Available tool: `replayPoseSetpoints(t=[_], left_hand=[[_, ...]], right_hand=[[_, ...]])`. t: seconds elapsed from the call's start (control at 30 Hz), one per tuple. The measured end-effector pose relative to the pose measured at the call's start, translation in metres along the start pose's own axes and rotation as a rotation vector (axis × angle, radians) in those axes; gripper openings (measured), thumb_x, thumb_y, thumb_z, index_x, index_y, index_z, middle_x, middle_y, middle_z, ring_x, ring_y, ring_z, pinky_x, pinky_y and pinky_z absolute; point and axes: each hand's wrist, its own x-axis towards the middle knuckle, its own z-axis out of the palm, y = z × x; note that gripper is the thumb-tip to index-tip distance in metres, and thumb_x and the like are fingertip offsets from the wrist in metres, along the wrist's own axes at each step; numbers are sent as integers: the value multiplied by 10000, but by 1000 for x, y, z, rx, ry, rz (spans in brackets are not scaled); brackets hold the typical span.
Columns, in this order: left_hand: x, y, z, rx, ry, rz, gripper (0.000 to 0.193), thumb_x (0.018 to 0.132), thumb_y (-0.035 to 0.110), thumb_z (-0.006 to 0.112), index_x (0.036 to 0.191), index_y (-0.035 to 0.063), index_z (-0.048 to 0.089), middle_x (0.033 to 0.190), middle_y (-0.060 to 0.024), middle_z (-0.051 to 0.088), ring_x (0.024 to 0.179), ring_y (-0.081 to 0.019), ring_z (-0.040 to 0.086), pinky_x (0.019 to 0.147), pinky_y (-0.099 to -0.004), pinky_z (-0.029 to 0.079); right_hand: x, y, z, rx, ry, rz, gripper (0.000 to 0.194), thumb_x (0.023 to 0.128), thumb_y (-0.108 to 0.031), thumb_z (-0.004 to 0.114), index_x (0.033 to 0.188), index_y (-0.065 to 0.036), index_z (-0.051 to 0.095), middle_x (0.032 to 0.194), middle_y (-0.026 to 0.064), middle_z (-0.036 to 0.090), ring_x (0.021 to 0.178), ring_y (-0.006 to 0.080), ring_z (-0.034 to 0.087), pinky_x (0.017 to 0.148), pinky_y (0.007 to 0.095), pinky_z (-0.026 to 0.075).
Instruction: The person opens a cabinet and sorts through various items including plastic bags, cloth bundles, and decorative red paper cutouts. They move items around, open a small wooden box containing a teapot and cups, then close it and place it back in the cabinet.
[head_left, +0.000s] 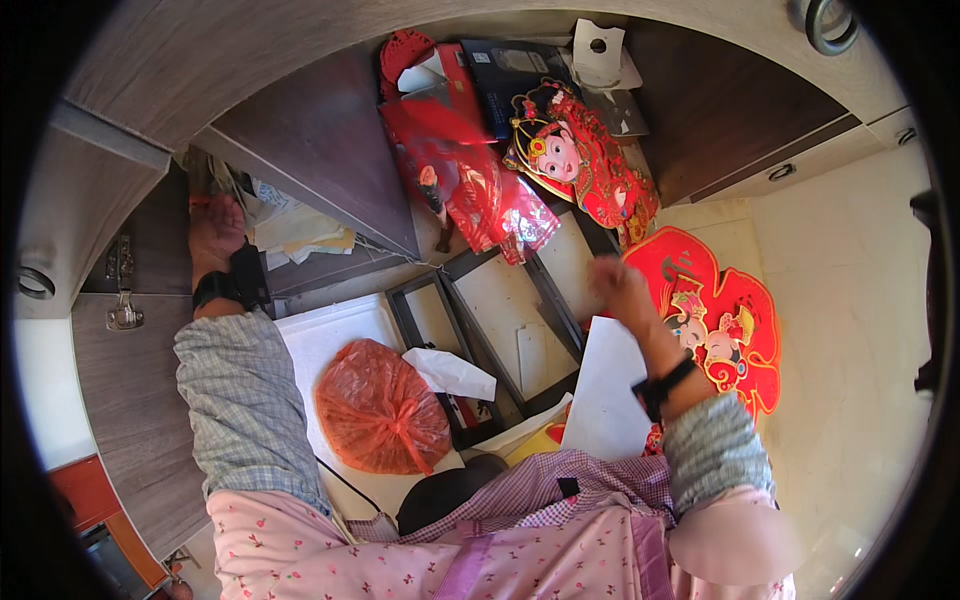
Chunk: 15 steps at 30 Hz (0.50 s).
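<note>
My left hand (217, 223) reaches into a dark cupboard compartment at the left, beside a pile of papers (307, 231); its fingertips are partly in shadow. My right hand (621, 283) is blurred and hangs over the floor at the edge of a red paper cut-out with cartoon figures (754, 337). A white sheet (606, 390) lies under my right forearm. Dark rectangular frames (517, 322) lie on the floor before me. To their left a knotted red plastic bag (382, 409) rests on a white foam lid or tray (337, 322).
Inside the middle compartment lie a red clear-plastic package (465, 172), a dark blue folder or box (514, 71) and a figure decoration (577, 154). An open cupboard door with a hinge (127, 375) stands at the left. A crumpled white paper (454, 373) touches the bag.
</note>
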Motion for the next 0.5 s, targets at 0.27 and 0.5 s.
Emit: replayPoseSetpoints(t=[0.27,0.5], left_hand=[[-38,19,-6,147,-42,-89,309,1003,439,502,1063,164,629,975,-20,697,790,-165,673,678,-322,573],[-75,7,9,117,40,152,236,970,313,601,1116,129,629,963,-52,673,828,-182,661,674,-300,574]], right_hand=[[121,-59,20,-773,277,13,891,702,-285,830,1454,-157,370,1487,112,375,1350,332,390,1095,447,381],[142,-64,36,-935,235,60,1029,683,-331,849,1525,-245,264,1549,69,300,1378,302,362,1106,470,361]])
